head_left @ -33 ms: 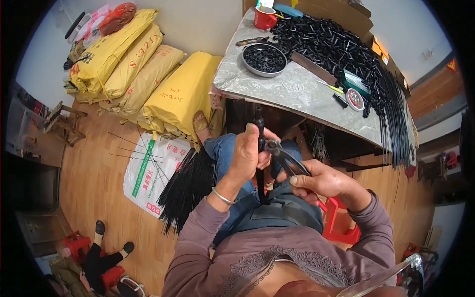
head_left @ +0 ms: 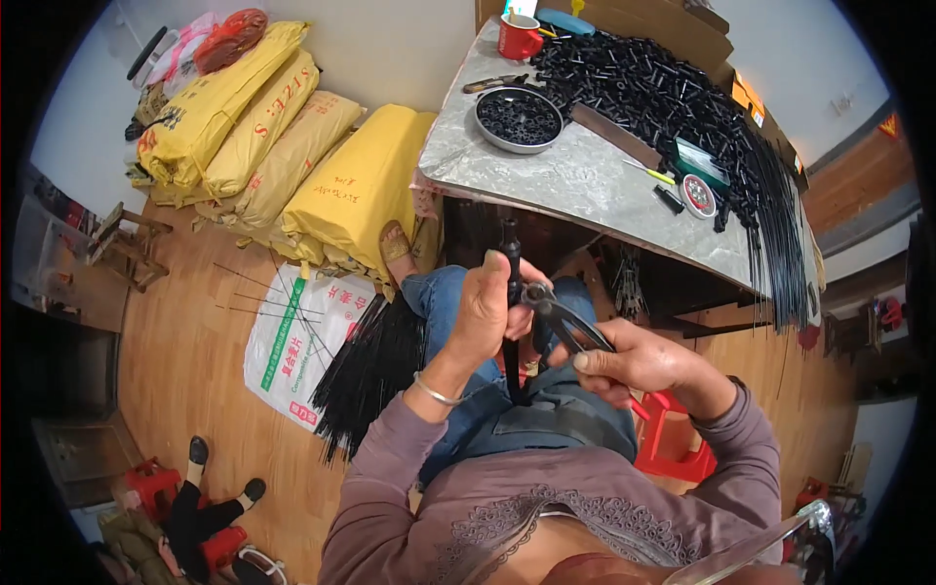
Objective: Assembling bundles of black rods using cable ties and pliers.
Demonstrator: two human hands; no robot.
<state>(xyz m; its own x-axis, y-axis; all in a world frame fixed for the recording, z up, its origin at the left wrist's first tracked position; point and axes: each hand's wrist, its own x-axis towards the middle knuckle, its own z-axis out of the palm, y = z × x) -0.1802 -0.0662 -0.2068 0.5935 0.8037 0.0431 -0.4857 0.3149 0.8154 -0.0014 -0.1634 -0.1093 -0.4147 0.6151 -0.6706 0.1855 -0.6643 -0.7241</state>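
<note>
Upright in front of my lap stands a slim black rod (head_left: pixel 510 244) with a thicker collar. My left hand (head_left: pixel 486 304) is wrapped round it, thumb pointing up. My right hand (head_left: pixel 634 361) grips a pair of dark pincers (head_left: pixel 565 320) with red showing at the handle end. Their rounded head is up against the fingers of my left hand, beside the rod. Those fingers hide what lies between the jaws, if anything. The rod's lower part reaches down between my legs.
Ahead, a grey marble-patterned table (head_left: pixel 585 190) bears a heap of black tubular pieces (head_left: pixel 653 83), a round dish (head_left: pixel 520 146) of small black parts and a red mug (head_left: pixel 519 37). Yellow sacks (head_left: pixel 351 185) are stacked left. Thin black rods (head_left: pixel 375 366) lie by a white sack (head_left: pixel 288 361); another person's legs (head_left: pixel 205 517) show lower left.
</note>
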